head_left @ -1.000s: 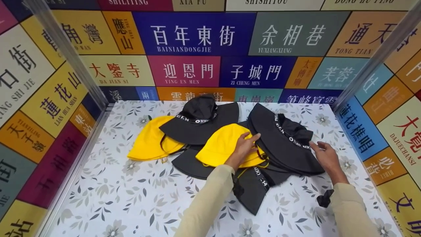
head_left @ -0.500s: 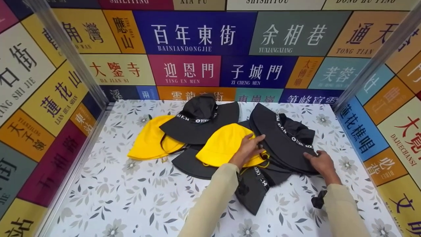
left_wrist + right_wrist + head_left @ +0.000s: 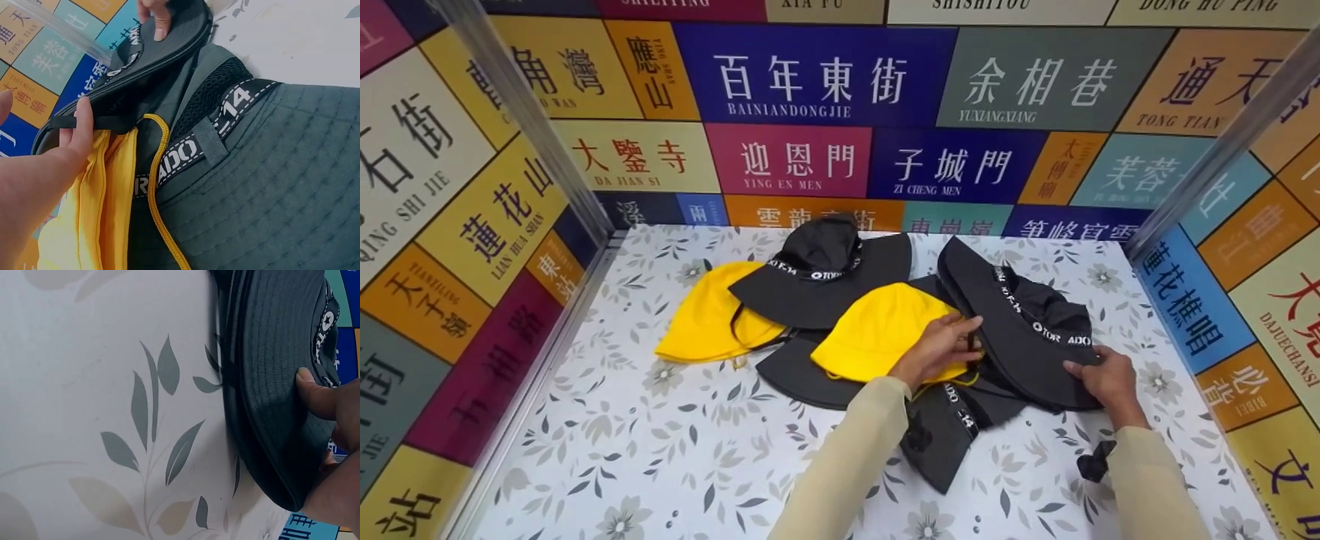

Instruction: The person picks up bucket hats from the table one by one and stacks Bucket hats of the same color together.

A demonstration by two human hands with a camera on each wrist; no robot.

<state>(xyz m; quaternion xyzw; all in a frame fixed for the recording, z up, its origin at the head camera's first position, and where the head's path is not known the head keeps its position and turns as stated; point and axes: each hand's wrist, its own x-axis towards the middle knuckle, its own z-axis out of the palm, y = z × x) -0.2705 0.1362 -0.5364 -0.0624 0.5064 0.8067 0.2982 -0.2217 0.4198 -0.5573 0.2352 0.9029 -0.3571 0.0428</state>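
My right hand (image 3: 1112, 379) grips the lower right brim of a black bucket hat (image 3: 1027, 322), thumb on top. This brim stands tilted up on the right of the pile, and the right wrist view shows its layered edge (image 3: 264, 461). The hat has a white-lettered band. My left hand (image 3: 937, 349) reaches over a yellow bucket hat (image 3: 877, 330) to the black hat's left edge. In the left wrist view, its fingers (image 3: 84, 126) hold a thin black strap (image 3: 109, 122) under the brim. A yellow cord (image 3: 160, 216) hangs beside them.
Under and around the yellow hat lie black brims (image 3: 941, 457). To the left, another black bucket hat (image 3: 825, 289) overlaps a second yellow hat (image 3: 705, 322). The table (image 3: 607, 442) has a floral cover. Sign-printed walls (image 3: 810, 82) enclose it behind and on both sides.
My right hand has gone from beside the black hat's crown to gripping its lower brim. My left hand has shifted slightly right to that hat's edge.
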